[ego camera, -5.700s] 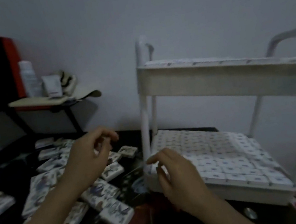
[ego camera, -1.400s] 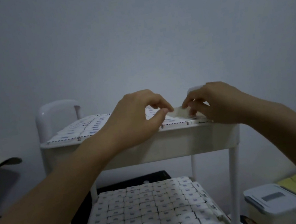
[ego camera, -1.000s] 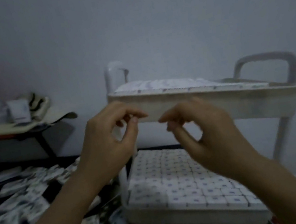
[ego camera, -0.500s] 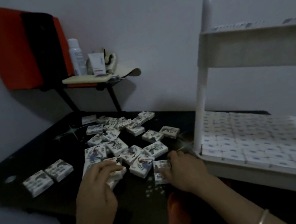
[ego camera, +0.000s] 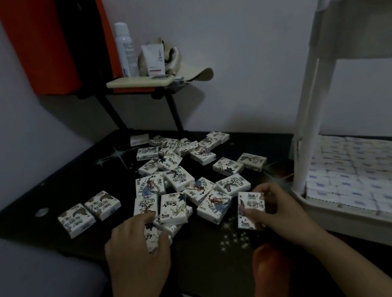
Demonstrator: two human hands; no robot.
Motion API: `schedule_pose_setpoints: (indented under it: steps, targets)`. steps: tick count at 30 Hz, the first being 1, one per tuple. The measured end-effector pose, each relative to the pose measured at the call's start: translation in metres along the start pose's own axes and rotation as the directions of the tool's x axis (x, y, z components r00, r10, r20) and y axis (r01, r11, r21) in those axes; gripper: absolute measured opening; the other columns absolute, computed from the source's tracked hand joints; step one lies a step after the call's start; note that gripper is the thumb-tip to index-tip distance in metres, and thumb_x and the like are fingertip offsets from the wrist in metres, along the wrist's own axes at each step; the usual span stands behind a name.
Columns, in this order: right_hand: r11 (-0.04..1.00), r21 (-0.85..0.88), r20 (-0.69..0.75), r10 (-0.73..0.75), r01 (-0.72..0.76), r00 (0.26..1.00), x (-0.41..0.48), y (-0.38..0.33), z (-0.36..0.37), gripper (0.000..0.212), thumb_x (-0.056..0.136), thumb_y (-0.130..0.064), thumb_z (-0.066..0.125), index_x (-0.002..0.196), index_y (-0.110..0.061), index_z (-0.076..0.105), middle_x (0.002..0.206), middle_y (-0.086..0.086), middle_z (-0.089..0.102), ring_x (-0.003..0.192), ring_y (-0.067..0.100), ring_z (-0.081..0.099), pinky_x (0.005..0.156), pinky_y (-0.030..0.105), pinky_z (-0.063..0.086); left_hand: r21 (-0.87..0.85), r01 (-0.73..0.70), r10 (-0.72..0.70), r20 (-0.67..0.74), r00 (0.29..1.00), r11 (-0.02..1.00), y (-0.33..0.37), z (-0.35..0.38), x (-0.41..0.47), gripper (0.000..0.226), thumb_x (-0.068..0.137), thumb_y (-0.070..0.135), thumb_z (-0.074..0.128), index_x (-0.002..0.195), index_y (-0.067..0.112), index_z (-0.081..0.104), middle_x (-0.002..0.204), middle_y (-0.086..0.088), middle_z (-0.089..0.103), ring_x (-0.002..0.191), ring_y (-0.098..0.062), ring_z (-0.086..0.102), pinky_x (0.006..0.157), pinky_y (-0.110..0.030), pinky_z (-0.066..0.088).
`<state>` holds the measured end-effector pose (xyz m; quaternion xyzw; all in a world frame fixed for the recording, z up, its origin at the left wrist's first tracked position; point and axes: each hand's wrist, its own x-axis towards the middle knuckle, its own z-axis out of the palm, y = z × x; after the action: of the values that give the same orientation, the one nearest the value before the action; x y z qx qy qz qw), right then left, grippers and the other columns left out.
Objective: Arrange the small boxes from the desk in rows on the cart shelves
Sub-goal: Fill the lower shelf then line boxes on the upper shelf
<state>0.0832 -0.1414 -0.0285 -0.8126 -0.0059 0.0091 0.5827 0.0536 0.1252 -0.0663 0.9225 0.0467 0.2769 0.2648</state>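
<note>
**Head view, boxes being gathered from the desk.** The cart's white front post point(ego camera: 308, 116) serves as reference. Just left of its foot, the right hand point(ego camera: 279, 211) pinches one printed small box point(ego camera: 251, 207) between thumb and curled fingers, the box tilted up from the black desk point(ego camera: 79, 176). Farther left of the post, the left hand point(ego camera: 137, 248) curls fingers and thumb around a second box point(ego camera: 151, 236) at the near edge of the loose pile of small boxes point(ego camera: 181, 176), which spreads left and back from the post. A pair of boxes point(ego camera: 89, 214) lies side by side, farthest left. Right of the post, the lower shelf point(ego camera: 366, 222) carries packed rows of boxes; the upper shelf point(ego camera: 375, 27) stands above it.
</note>
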Motion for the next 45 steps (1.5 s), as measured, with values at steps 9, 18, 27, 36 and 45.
schedule_pose_setpoints:
  steps: [9, 18, 27, 36, 45]
  targets:
    - [0.995, 0.100, -0.012, -0.014, 0.016, 1.000, -0.002, 0.001, 0.000, 0.025, 0.086, -0.005, 0.068, 0.104, -0.016, 0.055, 0.093, 0.003, 0.069, 0.070, 0.014, 0.071, 0.056, 0.024, 0.056, 0.220, 0.254, -0.277, 0.077, 0.958, 0.942, -0.007, -0.006, -0.002, 0.090, 0.065, 0.083, 0.050, 0.133, 0.025, 0.051, 0.126, -0.003, 0.057, 0.117, -0.025, 0.047, 0.094, -0.044, 0.043]
    - [0.996, 0.086, -0.035, -0.027, 0.030, 0.999, -0.001, 0.007, -0.002, 0.021, 0.088, -0.011, 0.067, 0.100, -0.021, 0.054, 0.094, 0.009, 0.070, 0.063, 0.026, 0.068, 0.054, 0.032, 0.053, -0.149, 0.241, -0.237, 0.044, 0.970, 0.959, 0.004, -0.007, -0.012, 0.067, 0.069, 0.042, 0.082, 0.127, 0.029, 0.052, 0.124, 0.004, 0.044, 0.104, -0.009, 0.046, 0.083, -0.030, 0.043]
    - [0.993, 0.111, -0.034, -0.031, 0.034, 0.999, -0.011, 0.000, -0.004, 0.020, 0.086, -0.008, 0.069, 0.101, -0.014, 0.056, 0.100, 0.018, 0.066, 0.063, 0.024, 0.070, 0.050, 0.023, 0.051, -0.539, 0.195, -0.165, 0.104, 0.981, 0.820, 0.022, -0.022, -0.011, 0.046, 0.085, 0.009, 0.071, 0.117, 0.038, 0.057, 0.101, 0.022, 0.064, 0.092, 0.001, 0.062, 0.075, -0.024, 0.055]
    - [0.809, -0.497, 0.007, -0.359, 0.315, 0.933, -0.077, -0.067, -0.076, 0.028, 0.083, -0.024, 0.074, 0.092, -0.040, 0.052, 0.074, -0.015, 0.069, 0.060, 0.003, 0.067, 0.057, 0.025, 0.052, -0.692, -0.180, 0.129, -0.126, 0.984, 0.699, 0.105, -0.049, 0.017, 0.035, 0.093, 0.005, 0.056, 0.108, 0.034, 0.068, 0.108, 0.010, 0.066, 0.079, 0.001, 0.061, 0.066, -0.008, 0.047]
    - [0.743, -0.457, -0.296, -0.646, 0.490, 0.704, -0.152, -0.169, -0.196, 0.023, 0.075, -0.034, 0.065, 0.097, -0.032, 0.060, 0.090, -0.003, 0.072, 0.062, 0.017, 0.070, 0.056, 0.028, 0.057, -0.767, -0.571, 0.547, -0.355, 0.758, 0.294, 0.292, -0.080, 0.054, 0.024, 0.088, 0.021, 0.066, 0.112, 0.021, 0.064, 0.109, 0.009, 0.066, 0.100, -0.006, 0.065, 0.077, -0.018, 0.055]
